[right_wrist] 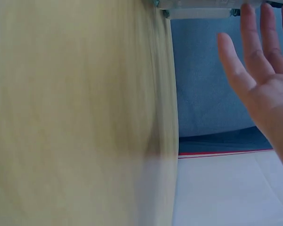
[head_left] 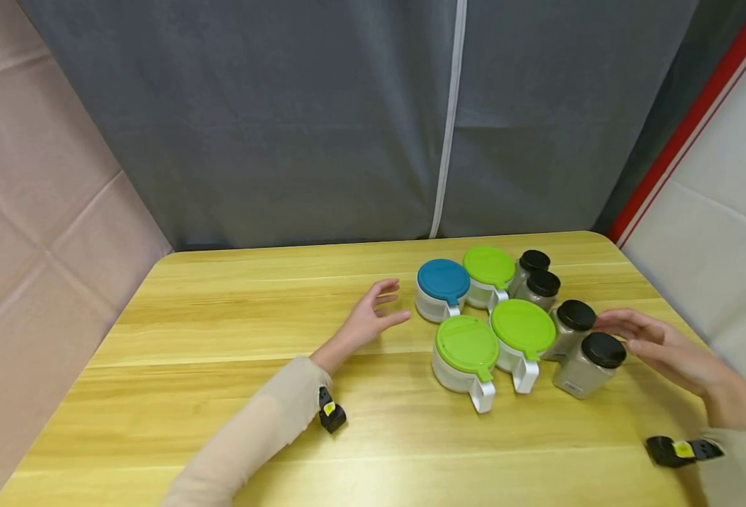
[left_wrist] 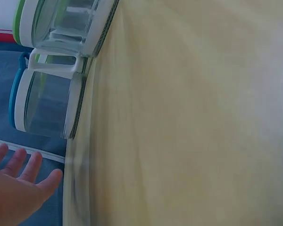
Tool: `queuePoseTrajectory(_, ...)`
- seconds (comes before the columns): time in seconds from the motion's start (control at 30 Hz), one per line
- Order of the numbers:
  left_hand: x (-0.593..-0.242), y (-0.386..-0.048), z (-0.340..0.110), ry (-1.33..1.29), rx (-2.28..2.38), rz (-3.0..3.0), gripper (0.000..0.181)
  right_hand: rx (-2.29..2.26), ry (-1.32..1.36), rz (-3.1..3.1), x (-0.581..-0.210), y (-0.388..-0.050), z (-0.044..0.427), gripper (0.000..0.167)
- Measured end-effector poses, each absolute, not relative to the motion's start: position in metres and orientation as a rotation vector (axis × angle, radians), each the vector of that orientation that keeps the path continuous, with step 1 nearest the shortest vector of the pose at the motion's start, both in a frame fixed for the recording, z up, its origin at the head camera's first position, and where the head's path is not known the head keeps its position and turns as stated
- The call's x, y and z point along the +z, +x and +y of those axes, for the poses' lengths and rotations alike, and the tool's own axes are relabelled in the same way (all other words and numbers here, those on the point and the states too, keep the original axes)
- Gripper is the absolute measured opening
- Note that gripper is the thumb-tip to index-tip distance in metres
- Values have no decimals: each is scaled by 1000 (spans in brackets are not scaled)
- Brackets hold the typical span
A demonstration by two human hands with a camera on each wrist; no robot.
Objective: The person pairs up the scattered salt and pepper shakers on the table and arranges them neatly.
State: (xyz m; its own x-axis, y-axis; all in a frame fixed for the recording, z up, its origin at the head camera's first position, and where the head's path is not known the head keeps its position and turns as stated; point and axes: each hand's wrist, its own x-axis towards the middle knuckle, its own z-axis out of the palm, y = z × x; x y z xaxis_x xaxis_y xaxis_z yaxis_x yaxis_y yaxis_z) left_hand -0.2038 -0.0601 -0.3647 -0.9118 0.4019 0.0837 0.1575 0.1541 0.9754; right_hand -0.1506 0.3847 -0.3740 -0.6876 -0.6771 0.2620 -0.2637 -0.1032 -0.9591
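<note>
Several lidded containers stand grouped on the right half of the table. My left hand [head_left: 375,313], fingers spread and relaxed, is just left of the blue-lidded jar [head_left: 444,280], with a gap between them; the left wrist view shows the hand [left_wrist: 19,188] beside that jar [left_wrist: 47,101]. Green-lidded jars [head_left: 468,345] with white handles stand around it. At the right, my right hand [head_left: 677,348] has its fingers extended beside the black-lidded jars [head_left: 591,366]; whether the fingertips touch one is unclear. In the right wrist view the hand [right_wrist: 269,80] holds nothing.
The wooden table [head_left: 220,317] meets a grey curtain [head_left: 284,141] at its back edge. A pinkish covered wall [head_left: 43,211] rises at the left, and a white panel [head_left: 721,211] with a red edge at the right. Black wrist cameras sit on both sleeves.
</note>
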Motion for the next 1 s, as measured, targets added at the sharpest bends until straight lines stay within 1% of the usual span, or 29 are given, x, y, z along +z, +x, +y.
queuePoseTrajectory(0.3,-365,-221,-46,525,1798,2207,68,-1777,-975,1844,-377,-147,391,45)
queuePoseTrajectory(0.53,-365,-230,-34,551,1743,2205,72,-1724,-917,1967,-374,-145,387,45)
queuePoseTrajectory(0.63,-370,-236,-29,555,1744,2202,74,-1705,-923,2008,-372,-143,384,46)
queuePoseTrajectory(0.83,-390,-253,-20,541,1683,2292,81,-1664,-932,2051,-373,-138,380,50)
queuePoseTrajectory(1.0,-394,-258,-16,550,1590,2380,84,-1591,-885,2135,-374,-135,378,52)
